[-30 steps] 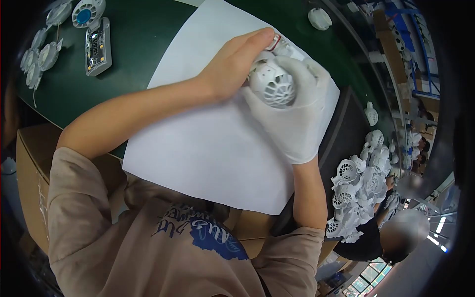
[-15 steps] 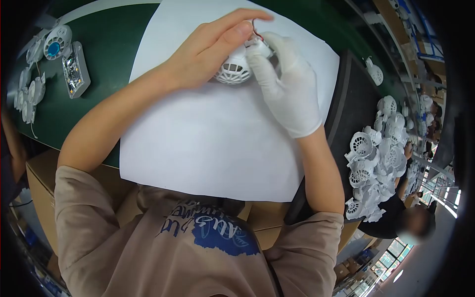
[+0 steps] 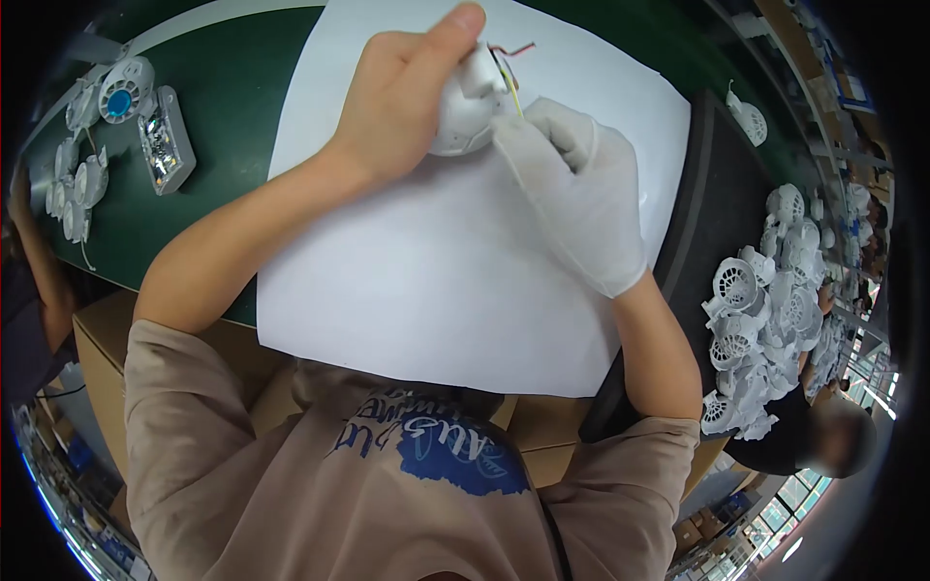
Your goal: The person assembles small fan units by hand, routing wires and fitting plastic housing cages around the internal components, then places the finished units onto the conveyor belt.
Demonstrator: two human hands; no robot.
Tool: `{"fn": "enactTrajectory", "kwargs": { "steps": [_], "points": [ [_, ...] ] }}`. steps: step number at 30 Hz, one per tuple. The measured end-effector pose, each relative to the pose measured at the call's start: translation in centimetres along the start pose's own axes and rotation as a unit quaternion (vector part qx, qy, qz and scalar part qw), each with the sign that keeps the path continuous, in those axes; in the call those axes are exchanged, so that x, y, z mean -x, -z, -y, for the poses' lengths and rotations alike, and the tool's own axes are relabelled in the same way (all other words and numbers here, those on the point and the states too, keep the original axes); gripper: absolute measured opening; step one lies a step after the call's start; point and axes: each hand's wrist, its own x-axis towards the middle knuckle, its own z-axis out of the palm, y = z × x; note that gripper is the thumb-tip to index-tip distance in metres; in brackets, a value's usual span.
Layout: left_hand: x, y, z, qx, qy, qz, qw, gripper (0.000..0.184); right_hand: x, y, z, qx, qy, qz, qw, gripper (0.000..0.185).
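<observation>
My bare left hand [image 3: 392,107] is wrapped round a rounded white plastic housing [image 3: 465,124], above the upper part of the white sheet. Its thumb points up past a short white neck on the housing. Thin wires [image 3: 514,94] come out of that neck; a yellow one runs down to the fingertips of my right hand [image 3: 581,184]. A red and a dark wire [image 3: 513,49] stick out to the right, loose. My right hand wears a white glove, and its thumb and fingers are pinched together at the yellow wire's end.
A white paper sheet [image 3: 436,261] covers the green table [image 3: 228,87]. White fan parts [image 3: 126,92] and a grey box with bright components [image 3: 167,140] lie on the left. Beside a black mat [image 3: 693,213] on the right is a pile of white grille housings [image 3: 765,310]. Other people are nearby.
The housing has turned in my left hand: its grille faced me before, now a smooth side and the wires show. My right hand has moved from the housing to the yellow wire.
</observation>
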Motion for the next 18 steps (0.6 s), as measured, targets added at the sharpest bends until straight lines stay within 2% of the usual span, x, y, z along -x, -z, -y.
{"fn": "enactTrajectory", "kwargs": {
  "steps": [2,3,4,5,6,8,11,12,14,15,18],
  "points": [
    [-0.5,1.4,-0.3,0.097,0.096,0.067,0.988,0.089,0.2,0.1,0.1,-0.006,0.008,0.03,0.999,0.028],
    [-0.4,1.3,-0.3,0.095,0.096,0.066,0.989,0.089,0.2,0.2,0.1,-0.007,0.013,0.044,0.999,0.027],
    [-0.3,0.7,-0.7,0.077,0.074,0.054,0.993,0.068,0.2,0.1,0.0,-0.007,0.013,0.043,0.999,0.027],
    [-0.2,0.1,-0.9,0.058,0.053,0.044,0.996,0.058,0.1,0.1,-0.2,-0.006,0.007,0.042,0.999,0.026],
    [-0.1,-0.4,-1.0,0.041,0.033,0.035,0.998,0.065,0.0,0.1,-0.3,-0.004,-0.001,0.04,0.999,0.025],
    [0.1,-0.3,-0.7,0.008,0.021,0.043,0.999,0.064,-0.1,0.3,-0.6,-0.003,-0.01,0.034,0.999,0.024],
    [0.2,-0.4,-0.3,-0.058,-0.005,0.048,0.997,0.064,-0.4,0.6,-1.1,0.019,0.041,0.041,0.998,0.022],
    [0.2,-0.4,-0.1,-0.062,-0.045,0.04,0.996,0.062,-0.6,0.6,-1.2,0.017,0.04,0.039,0.998,0.022],
    [-0.1,-0.5,-0.2,-0.068,-0.128,0.026,0.989,0.059,-1.5,0.7,-1.2,-0.09,-0.018,0.003,0.996,0.021],
    [-0.1,-0.6,-0.1,-0.069,-0.13,0.029,0.989,0.059,-1.7,0.8,-1.2,-0.142,-0.045,-0.015,0.989,0.021],
    [-0.2,-0.7,0.5,-0.121,-0.23,0.06,0.964,0.046,-1.6,1.0,-0.6,-0.192,-0.056,-0.002,0.98,0.023]
  ]
}}
